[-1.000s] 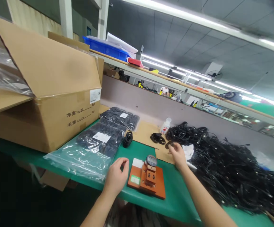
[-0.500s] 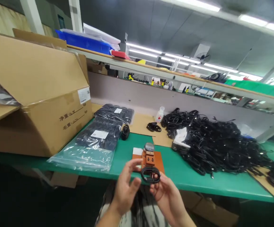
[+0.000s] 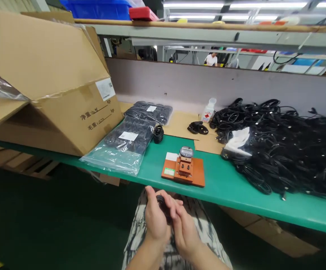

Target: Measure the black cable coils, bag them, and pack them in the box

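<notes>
Low over my lap, in front of the table edge, both hands close around a coiled black cable (image 3: 161, 202). My left hand (image 3: 156, 219) cups it from the left, fingers curled over the coil. From the right, my right hand (image 3: 185, 229) presses against it with the fingers together; its hold is partly hidden. Only part of the coil shows between the palms. Just beyond the hands, on the table, stands an orange-brown fixture (image 3: 198, 173) with a round digital gauge (image 3: 186, 152) on top.
Bagged black cables (image 3: 134, 135) lie left of the fixture, beside a large cardboard box (image 3: 75, 116). One coiled cable (image 3: 158, 134) sits by the bags. A white bottle (image 3: 208, 110) stands at the back. A big heap of black cables (image 3: 292, 150) covers the right of the green table (image 3: 213, 187).
My hands have come down and back from in front of the fixture to over my lap. The left hand, earlier spread beside the coil, now closes around it. The view has tilted downward.
</notes>
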`<state>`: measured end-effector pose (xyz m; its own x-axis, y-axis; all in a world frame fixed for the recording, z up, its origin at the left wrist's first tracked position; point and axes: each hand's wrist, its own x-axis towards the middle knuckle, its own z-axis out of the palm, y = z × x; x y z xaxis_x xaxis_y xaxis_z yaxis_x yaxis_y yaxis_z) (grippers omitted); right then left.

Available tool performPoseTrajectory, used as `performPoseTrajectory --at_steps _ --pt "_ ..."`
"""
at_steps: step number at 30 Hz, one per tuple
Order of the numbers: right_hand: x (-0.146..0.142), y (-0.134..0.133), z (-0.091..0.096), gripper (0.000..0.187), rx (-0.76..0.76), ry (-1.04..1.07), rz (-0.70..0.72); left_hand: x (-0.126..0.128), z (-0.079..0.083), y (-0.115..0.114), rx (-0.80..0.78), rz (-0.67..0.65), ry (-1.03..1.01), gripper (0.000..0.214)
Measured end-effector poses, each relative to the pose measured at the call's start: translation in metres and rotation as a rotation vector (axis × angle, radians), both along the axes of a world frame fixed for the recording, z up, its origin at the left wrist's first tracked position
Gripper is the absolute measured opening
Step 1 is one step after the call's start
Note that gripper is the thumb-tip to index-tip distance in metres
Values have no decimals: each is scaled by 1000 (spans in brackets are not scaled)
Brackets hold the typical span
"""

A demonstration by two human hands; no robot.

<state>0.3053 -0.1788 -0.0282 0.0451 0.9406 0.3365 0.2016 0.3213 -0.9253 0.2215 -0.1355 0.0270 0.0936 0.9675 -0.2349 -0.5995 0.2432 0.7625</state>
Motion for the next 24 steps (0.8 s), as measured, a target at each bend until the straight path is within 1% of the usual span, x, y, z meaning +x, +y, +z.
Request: performPoseTrajectory --at_steps 2,4,6,10,14,16,19,21,24 --pt "-1 -2 -6 28 -3 19 1 1 6 2 -60 -70 20 68" --pt "-1 -5 -8 30 -47 39 -2 1 8 4 -37 -129 61 69" --pt "0 -9 -7 34 -88 52 -3 0 6 3 5 -161 101 70" --pt "2 -18 -7 39 -170 65 17 -2 -2 0 25 -245 166 67" --pt "3 -24 -12 41 -207 156 2 -5 -8 -6 131 -399 388 51" --pt "4 -27 -14 42 -218 209 -15 -6 -10 -10 129 -447 493 53" --pt "6 -30 -15 45 -253 232 -9 -10 -10 -15 107 -467 577 54" --pt "8 -33 -14 45 -281 264 -38 -15 -10 -16 158 -465 677 55" --pt "15 -34 -9 38 -325 394 -149 -24 -9 -16 266 -446 849 60"
